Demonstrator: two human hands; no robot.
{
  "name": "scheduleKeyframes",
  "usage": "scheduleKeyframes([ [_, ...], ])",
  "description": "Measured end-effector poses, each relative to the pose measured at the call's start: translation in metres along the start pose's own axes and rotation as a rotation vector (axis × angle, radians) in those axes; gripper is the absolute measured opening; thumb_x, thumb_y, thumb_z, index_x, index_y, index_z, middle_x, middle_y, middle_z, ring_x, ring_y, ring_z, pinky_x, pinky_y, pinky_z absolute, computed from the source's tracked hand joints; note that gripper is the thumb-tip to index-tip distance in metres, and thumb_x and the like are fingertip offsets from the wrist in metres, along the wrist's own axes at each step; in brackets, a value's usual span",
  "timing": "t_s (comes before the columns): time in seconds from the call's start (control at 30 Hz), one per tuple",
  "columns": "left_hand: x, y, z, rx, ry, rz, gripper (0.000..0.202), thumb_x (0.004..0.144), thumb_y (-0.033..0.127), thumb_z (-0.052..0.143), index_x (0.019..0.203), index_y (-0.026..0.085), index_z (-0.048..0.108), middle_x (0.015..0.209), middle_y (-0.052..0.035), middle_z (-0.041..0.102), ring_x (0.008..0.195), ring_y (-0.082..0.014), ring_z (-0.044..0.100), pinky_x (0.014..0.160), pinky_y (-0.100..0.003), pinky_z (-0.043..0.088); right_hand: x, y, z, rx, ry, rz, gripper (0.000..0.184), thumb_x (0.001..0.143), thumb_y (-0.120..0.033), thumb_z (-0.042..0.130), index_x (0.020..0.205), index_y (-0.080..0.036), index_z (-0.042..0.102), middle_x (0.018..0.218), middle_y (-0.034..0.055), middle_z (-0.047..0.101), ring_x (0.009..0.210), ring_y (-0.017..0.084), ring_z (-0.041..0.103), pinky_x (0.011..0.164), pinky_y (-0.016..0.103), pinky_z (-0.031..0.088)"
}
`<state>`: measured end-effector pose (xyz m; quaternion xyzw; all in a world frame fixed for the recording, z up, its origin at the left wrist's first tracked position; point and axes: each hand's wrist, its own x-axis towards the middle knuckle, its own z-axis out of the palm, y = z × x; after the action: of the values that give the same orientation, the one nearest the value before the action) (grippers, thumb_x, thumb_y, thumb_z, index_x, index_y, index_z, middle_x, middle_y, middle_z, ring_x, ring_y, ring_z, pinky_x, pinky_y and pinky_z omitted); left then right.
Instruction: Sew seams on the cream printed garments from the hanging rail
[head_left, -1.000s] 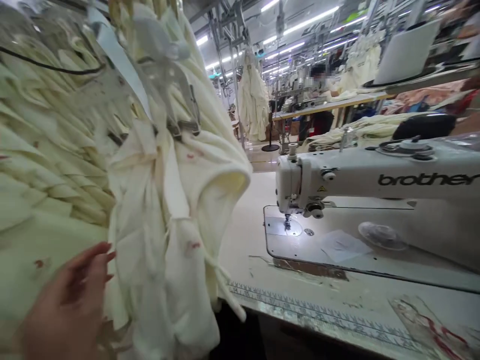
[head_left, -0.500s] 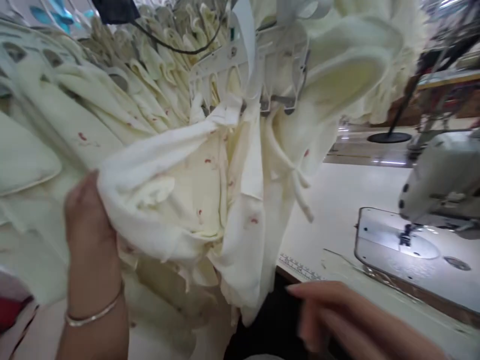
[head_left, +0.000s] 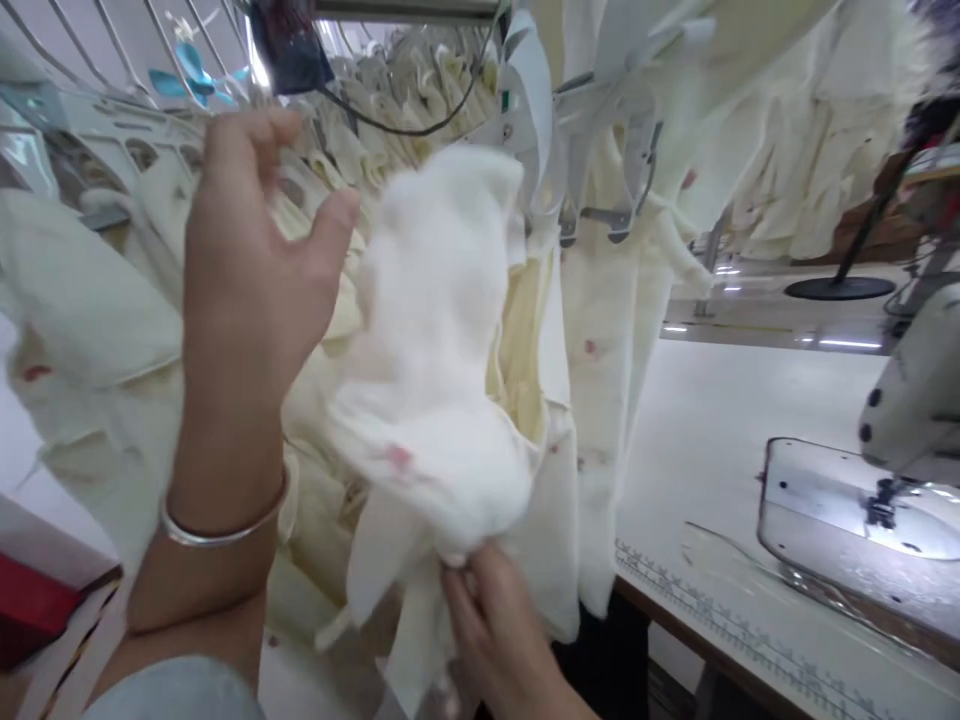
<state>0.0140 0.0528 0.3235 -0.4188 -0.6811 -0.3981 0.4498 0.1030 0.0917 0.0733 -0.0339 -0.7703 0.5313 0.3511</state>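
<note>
A cream garment piece (head_left: 442,380) with small red prints hangs in front of me, partly blurred by motion. Its lower edge is pinched by my right hand (head_left: 499,630), whose fingertips are partly hidden by the cloth. My left hand (head_left: 262,220), with a silver bangle at the wrist, is raised left of the garment. Its thumb and fingers are apart, with nothing between them. Behind the cloth, a pale plastic clip hanger (head_left: 600,180) holds more cream pieces by their top edges.
Rows of cream garments (head_left: 112,290) hang to the left and behind. At right, a sewing machine (head_left: 915,400) with a lit needle plate stands on a white table (head_left: 712,420) with a printed ruler edge. A dark box with a cable (head_left: 289,45) hangs overhead.
My left hand has let go of the garment's left side and risen. My right hand has moved left and taken hold of the lower edge. The view has shifted left.
</note>
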Motion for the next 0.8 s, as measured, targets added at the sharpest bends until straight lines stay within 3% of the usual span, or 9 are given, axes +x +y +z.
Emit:
scheduleKeyframes([
  [0.07, -0.022, 0.006, 0.005, -0.041, -0.071, 0.153, 0.043, 0.085, 0.024, 0.059, 0.125, 0.015, 0.050, 0.129, -0.0063, 0.053, 0.114, -0.0158, 0.053, 0.083, -0.024, 0.051, -0.001, -0.010, -0.042, -0.067, 0.124, 0.004, 0.027, 0.092, -0.031, 0.031, 0.091, -0.021, 0.056, 0.080, 0.0060, 0.064, 0.074, 0.021, 0.062, 0.064, 0.028, 0.051],
  [0.13, -0.052, 0.012, 0.017, -0.201, -0.411, 0.328, 0.045, 0.088, 0.034, 0.054, 0.130, 0.023, 0.045, 0.126, -0.0058, 0.055, 0.110, -0.0202, 0.057, 0.075, -0.029, 0.055, -0.003, -0.026, -0.086, -0.158, 0.208, 0.002, 0.018, 0.090, -0.033, 0.040, 0.085, -0.024, 0.054, 0.075, 0.0015, 0.062, 0.067, 0.019, 0.060, 0.058, 0.024, 0.049],
  [0.23, -0.093, 0.021, 0.047, -0.289, -0.956, 0.528, 0.058, 0.085, 0.025, 0.053, 0.139, 0.023, 0.031, 0.112, -0.0069, 0.062, 0.102, -0.0232, 0.061, 0.081, -0.037, 0.056, -0.004, -0.046, -0.139, -0.253, 0.180, -0.003, 0.019, 0.087, -0.029, 0.040, 0.071, -0.025, 0.049, 0.061, -0.0026, 0.056, 0.054, 0.015, 0.053, 0.050, 0.023, 0.042],
  [0.3, -0.106, 0.027, 0.069, -0.251, -1.076, 0.526, 0.061, 0.084, 0.017, 0.050, 0.141, 0.017, 0.028, 0.107, -0.0081, 0.063, 0.096, -0.0228, 0.062, 0.082, -0.040, 0.054, -0.001, -0.050, -0.167, -0.329, 0.198, 0.030, 0.019, 0.084, -0.028, 0.040, 0.067, -0.024, 0.049, 0.056, -0.0034, 0.052, 0.050, 0.014, 0.050, 0.047, 0.024, 0.038],
  [0.47, -0.104, 0.043, 0.111, -0.227, -1.120, 0.486, 0.065, 0.086, 0.031, 0.051, 0.143, 0.016, 0.024, 0.114, -0.0125, 0.058, 0.090, -0.0227, 0.061, 0.077, -0.037, 0.052, 0.003, -0.032, -0.219, -0.394, 0.321, 0.088, 0.017, 0.079, -0.029, 0.041, 0.074, -0.023, 0.055, 0.060, -0.0025, 0.050, 0.052, 0.015, 0.048, 0.045, 0.025, 0.035],
  [0.57, -0.099, 0.058, 0.133, -0.114, -1.159, 0.451, 0.035, 0.083, 0.023, 0.045, 0.114, 0.011, 0.054, 0.084, -0.0083, 0.065, 0.075, -0.0233, 0.062, 0.067, -0.034, 0.048, -0.005, -0.021, -0.220, -0.717, 0.505, 0.009, 0.017, 0.079, -0.023, 0.039, 0.075, -0.023, 0.055, 0.064, 0.0006, 0.053, 0.061, 0.020, 0.054, 0.056, 0.031, 0.041],
  [0.67, -0.091, 0.076, 0.148, -0.021, -0.981, 0.290, 0.018, 0.080, 0.021, 0.044, 0.087, 0.016, 0.060, 0.067, -0.0036, 0.061, 0.066, -0.0217, 0.059, 0.061, -0.031, 0.042, -0.021, -0.007, -0.183, -0.971, 0.676, -0.192, 0.017, 0.089, -0.020, 0.041, 0.094, -0.019, 0.058, 0.084, 0.0077, 0.061, 0.084, 0.024, 0.059, 0.078, 0.037, 0.047],
  [0.77, -0.077, 0.093, 0.152, -0.104, -0.793, 0.224, 0.015, 0.081, 0.025, 0.045, 0.086, 0.019, 0.059, 0.060, 0.0009, 0.057, 0.058, -0.0177, 0.055, 0.057, -0.029, 0.036, -0.040, 0.019, -0.131, -0.760, 0.433, -0.124, 0.024, 0.095, -0.024, 0.042, 0.116, -0.015, 0.050, 0.099, 0.0110, 0.061, 0.089, 0.022, 0.061, 0.072, 0.031, 0.052],
  [0.8, -0.073, 0.098, 0.151, -0.123, -0.747, 0.229, 0.015, 0.081, 0.026, 0.046, 0.085, 0.019, 0.059, 0.058, 0.0020, 0.055, 0.055, -0.0165, 0.052, 0.055, -0.028, 0.034, -0.046, 0.028, -0.117, -0.692, 0.416, -0.087, 0.020, 0.095, -0.024, 0.042, 0.111, -0.016, 0.051, 0.093, 0.0099, 0.062, 0.084, 0.023, 0.062, 0.068, 0.032, 0.053],
])
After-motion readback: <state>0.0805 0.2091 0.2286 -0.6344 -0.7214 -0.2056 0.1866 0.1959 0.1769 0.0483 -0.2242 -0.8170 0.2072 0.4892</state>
